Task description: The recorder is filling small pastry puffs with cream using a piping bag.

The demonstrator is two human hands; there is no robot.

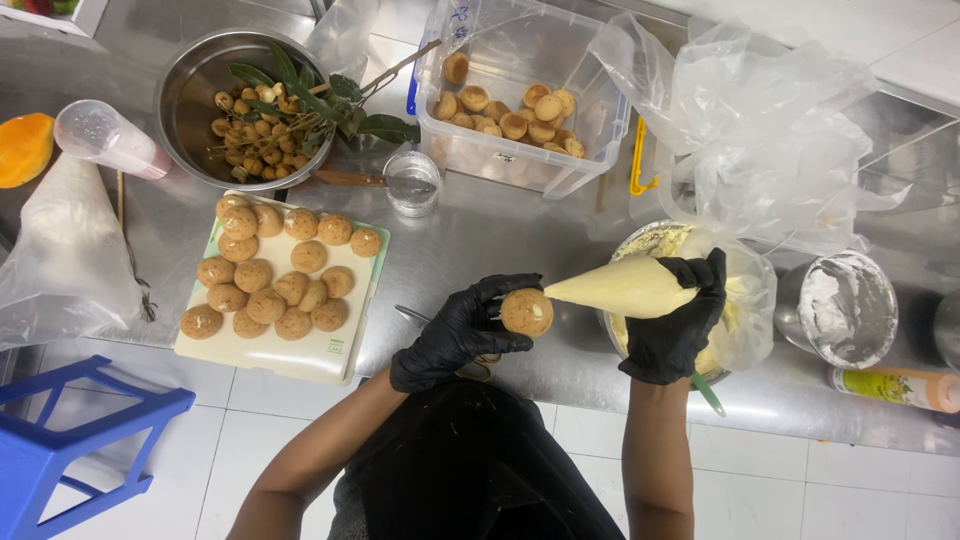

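Our left hand (462, 330) grips the round golden puff (526, 312), right hand (678, 320) wrapped round the cream-filled piping bag (622, 287); we'd squeeze gently, nozzle buried

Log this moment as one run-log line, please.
left hand: holds round puff | right hand: grips piping bag, tip at puff | tray of puffs: left | clear tub: behind

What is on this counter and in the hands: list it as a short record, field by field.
left hand: black-gloved left hand holds a round cream puff
right hand: black-gloved right hand grips a filled piping bag, tip at the puff
tray: white tray with many puffs
tub: clear plastic tub with more puffs
bowl: metal bowl with small brown fruit and leaves
surface: steel counter
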